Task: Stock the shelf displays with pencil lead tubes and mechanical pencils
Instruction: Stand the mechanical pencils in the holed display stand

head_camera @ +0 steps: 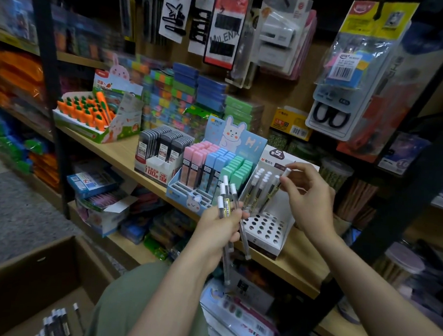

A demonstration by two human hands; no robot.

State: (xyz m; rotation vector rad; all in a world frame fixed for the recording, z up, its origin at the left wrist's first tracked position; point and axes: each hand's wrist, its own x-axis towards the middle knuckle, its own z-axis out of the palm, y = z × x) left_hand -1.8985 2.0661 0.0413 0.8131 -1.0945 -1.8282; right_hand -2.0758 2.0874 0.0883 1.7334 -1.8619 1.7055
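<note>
My left hand [218, 231] grips a bundle of several clear mechanical pencils with white caps [227, 202] in front of the shelf. My right hand [308, 193] pinches one white-capped pencil [280, 183] over the white display stand with round holes [266, 229]. Several pencils [258, 186] stand upright in the stand's back rows; the front holes are bare. Left of it a blue bunny display [206, 172] holds pink, blue and green lead tubes, and a white box [161, 147] holds grey lead tubes.
A wooden shelf [298, 258] carries the displays. A carrot-eraser box [92, 115] sits at the left. Packaged goods hang above. An open cardboard box [46, 286] at lower left contains more pencils [60, 322]. Black shelf posts [52, 80] frame the bay.
</note>
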